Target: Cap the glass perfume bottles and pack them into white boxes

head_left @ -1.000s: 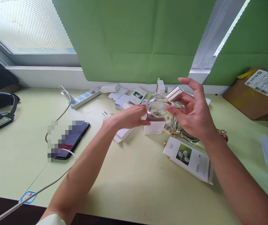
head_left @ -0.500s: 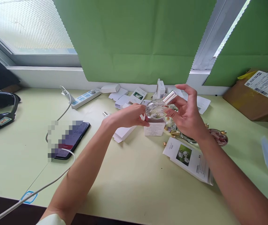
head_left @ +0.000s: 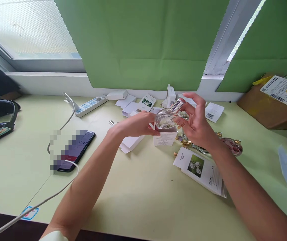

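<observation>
A clear glass perfume bottle (head_left: 165,118) with a shiny silver cap (head_left: 177,105) is tilted, its cap end up to the right. My right hand (head_left: 196,122) is closed around the bottle near the cap, thumb in front and index finger raised. Directly below sits a small white box (head_left: 165,138) with fine print on its front and an open top. My left hand (head_left: 142,124) has its thumb at the box's upper left corner and grips that side; its other fingers are partly hidden. The bottle's lower part is right over the box opening.
Several white cartons and flaps (head_left: 130,108) lie along the wall. A flat white carton with a flower picture (head_left: 196,165) lies at front right. More perfume bottles (head_left: 231,146) are partly behind my right arm. Also here: a phone (head_left: 79,150), power strip (head_left: 90,106), headset (head_left: 1,120), brown box (head_left: 269,107).
My right hand has brought the bottle slightly down and left, closer to the box opening. My left hand and the box stay nearly where they were. The view has shifted a little.
</observation>
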{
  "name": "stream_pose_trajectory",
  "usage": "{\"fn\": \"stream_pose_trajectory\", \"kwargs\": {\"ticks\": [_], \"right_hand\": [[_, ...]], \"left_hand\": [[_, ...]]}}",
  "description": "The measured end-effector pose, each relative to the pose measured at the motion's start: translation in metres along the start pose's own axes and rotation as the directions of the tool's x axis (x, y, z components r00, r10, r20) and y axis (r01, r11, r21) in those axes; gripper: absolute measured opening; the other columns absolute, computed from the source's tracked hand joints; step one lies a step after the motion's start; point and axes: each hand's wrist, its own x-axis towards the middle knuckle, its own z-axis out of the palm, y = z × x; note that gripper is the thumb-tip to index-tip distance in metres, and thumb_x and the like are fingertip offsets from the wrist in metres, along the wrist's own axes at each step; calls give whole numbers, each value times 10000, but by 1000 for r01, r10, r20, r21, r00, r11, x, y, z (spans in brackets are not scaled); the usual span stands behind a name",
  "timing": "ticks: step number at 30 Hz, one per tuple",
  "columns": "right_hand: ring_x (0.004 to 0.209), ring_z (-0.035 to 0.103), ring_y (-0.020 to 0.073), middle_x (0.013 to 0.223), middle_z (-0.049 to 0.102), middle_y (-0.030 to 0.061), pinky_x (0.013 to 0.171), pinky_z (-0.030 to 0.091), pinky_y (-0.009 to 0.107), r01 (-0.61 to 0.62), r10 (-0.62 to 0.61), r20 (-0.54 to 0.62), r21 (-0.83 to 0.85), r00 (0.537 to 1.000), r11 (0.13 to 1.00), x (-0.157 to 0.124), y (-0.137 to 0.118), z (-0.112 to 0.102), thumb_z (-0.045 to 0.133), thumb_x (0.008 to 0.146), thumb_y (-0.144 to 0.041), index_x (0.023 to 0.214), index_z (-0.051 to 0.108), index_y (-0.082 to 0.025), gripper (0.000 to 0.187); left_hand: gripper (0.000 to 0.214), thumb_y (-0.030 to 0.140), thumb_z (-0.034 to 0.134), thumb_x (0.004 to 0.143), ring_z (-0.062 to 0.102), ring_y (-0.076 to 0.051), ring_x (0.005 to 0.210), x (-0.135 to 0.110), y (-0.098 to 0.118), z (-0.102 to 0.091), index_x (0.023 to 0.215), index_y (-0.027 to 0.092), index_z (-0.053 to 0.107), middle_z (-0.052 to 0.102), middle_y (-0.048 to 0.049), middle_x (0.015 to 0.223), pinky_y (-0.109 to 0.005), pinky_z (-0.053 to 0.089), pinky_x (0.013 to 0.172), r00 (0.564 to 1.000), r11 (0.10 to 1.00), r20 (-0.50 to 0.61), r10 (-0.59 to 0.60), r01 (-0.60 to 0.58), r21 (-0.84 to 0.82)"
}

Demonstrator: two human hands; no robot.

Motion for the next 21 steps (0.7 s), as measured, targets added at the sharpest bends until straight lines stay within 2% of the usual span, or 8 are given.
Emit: {"fn": "stream_pose_trajectory", "kwargs": {"ticks": [3, 10, 16, 21], "right_hand": [[1326, 445, 233, 1255, 559, 55, 924, 534, 469, -18, 18, 14, -18, 1000, 1000, 0, -3, -5, 518, 910, -494, 1430, 129, -420, 653], [1189, 533, 248, 1210, 572, 60, 840, 538, 439, -46, 51, 72, -67, 996, 997, -3, -10, -19, 542, 913, -392, 1409, 215, -371, 595], [1089, 585, 239, 1138, 600, 37, 830, 554, 444, -74, 82, 60, -121, 995, 990, -2, -10, -15, 570, 901, -401, 1402, 240, -374, 601], [1005, 608, 217, 1090, 620, 23, 875, 552, 463, -57, 60, 28, -112, 998, 992, -1, -7, -10, 597, 891, -388, 1376, 262, -348, 590]], "left_hand": [[249, 450, 639, 840, 619, -147, 777, -1, 0, -2, 854, 207, 694, 692, -25, 874, -247, 434, 613, 1000, 999, -13, 17, -17, -37], [207, 398, 576, 890, 634, -143, 867, -2, 0, -6, 917, 252, 720, 721, 5, 948, -248, 465, 728, 998, 993, 35, 51, -47, -104], [215, 413, 577, 886, 628, -152, 858, -3, 2, -6, 923, 230, 683, 702, -6, 910, -259, 472, 725, 1000, 997, 23, -17, 19, -79], [237, 425, 584, 873, 623, -151, 833, -2, 2, -5, 884, 201, 662, 682, -31, 914, -262, 484, 730, 1000, 999, -3, -14, 14, -49]]}}
